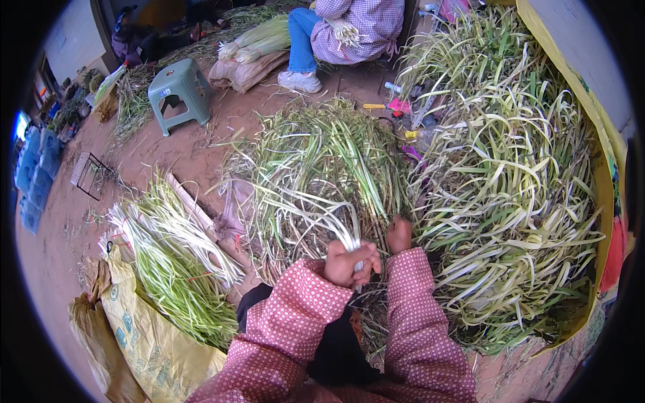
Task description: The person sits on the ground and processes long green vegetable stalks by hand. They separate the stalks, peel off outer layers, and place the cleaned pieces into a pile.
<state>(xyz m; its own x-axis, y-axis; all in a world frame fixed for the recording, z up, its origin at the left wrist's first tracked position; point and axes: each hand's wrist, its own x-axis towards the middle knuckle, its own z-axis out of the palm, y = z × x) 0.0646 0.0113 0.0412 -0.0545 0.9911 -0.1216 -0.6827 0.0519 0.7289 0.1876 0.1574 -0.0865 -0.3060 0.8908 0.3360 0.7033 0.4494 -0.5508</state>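
My left hand (350, 263) is closed around a small bunch of pale leek-like stalks (330, 214), whose leaves arch up and to the left. Beside it, my right hand (399, 234) is curled at the near edge of a heap of leaves and trimmings (312, 156). Its fingers are mostly hidden, so I cannot see whether it grips anything. Several longer green stalks (363, 171) lie across that heap, running down towards my right hand. To the right spreads a large pile of loose, yellowish-green leafy stalks (504, 191) on yellow sheeting (602, 166).
Tied bundles of stalks (171, 272) lie at left beside a woven sack (156, 327) and a wooden strip (194, 206). Farther off are a green plastic stool (181, 93), a wire rack (90, 174) and blue containers (38, 171). A seated person (347, 35) holds stalks ahead.
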